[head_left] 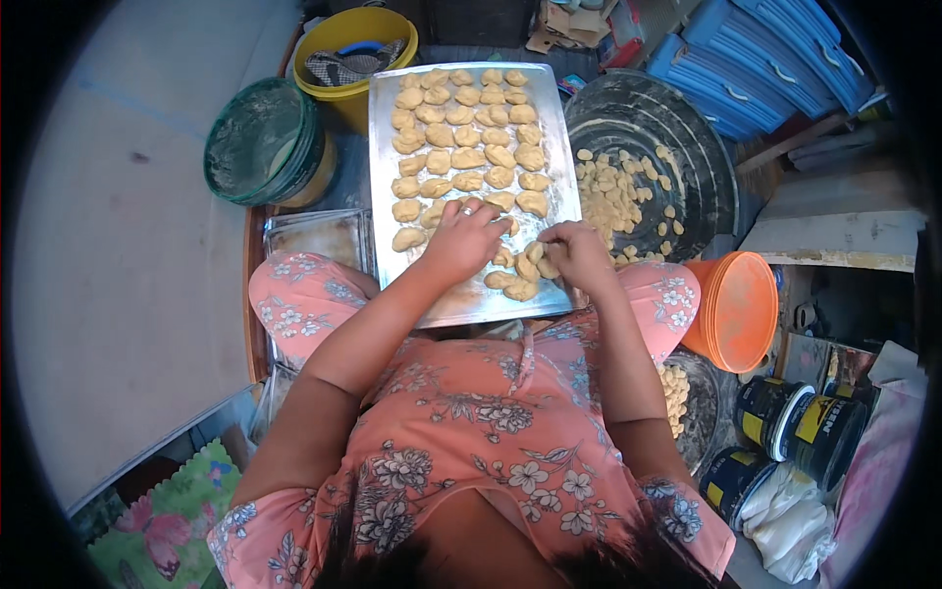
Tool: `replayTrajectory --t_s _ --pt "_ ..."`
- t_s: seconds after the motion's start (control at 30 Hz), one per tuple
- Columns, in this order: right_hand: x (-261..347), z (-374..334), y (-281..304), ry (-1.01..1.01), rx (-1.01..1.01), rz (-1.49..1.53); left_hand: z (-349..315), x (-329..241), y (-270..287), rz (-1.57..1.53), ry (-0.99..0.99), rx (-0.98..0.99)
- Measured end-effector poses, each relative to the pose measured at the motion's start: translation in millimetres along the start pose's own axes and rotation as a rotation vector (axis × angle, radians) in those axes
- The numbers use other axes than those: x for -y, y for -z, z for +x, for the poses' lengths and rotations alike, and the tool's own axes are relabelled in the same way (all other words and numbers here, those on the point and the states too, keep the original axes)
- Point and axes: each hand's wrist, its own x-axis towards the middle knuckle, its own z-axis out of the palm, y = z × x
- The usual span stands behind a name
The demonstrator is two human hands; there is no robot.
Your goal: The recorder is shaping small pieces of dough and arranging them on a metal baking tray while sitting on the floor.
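A metal baking tray (388,98) rests across my lap, with rows of pale tan dough pieces (468,157) on its far and middle parts. My left hand (466,240) is over the tray's middle, its fingers curled and the fingertips on a piece of dough (513,227) at the end of a row. That hand hides part of the rows beneath it. At the tray's right edge, my right hand (579,255) is closed, thumb and fingers pinching at a small dough piece (547,267). Just left of it lies a loose cluster of dough pieces (515,287).
Right of the tray stands a wide black basin (702,157) holding many small dough pieces. Near my right knee are orange tubs (743,312) and dark buckets (770,417). Green buckets (260,142) and a yellow bucket (402,54) stand at the far left. Blue plastic drawers (756,59) are far right.
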Motion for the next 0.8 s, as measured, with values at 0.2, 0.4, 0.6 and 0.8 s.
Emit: replayTrajectory --t_s 0.2,0.4,0.6,0.8 --pt "12.7 3.9 3.5 0.181 -0.024 0.004 1.9 8.5 -11.7 0.064 0.038 0.025" --pt "-0.5 2.9 -4.3 -0.013 -0.147 0.130 -3.4 -10.3 -2.1 0.057 0.049 -0.063" --pt "11.8 -0.7 -2.3 -0.227 -0.229 0.099 -29.0 -28.2 6.4 -0.076 0.021 0.233" --pt "38.0 -45.1 1.2 -0.115 0.031 -0.249 -48.8 -26.4 26.2 -0.224 0.194 0.202"
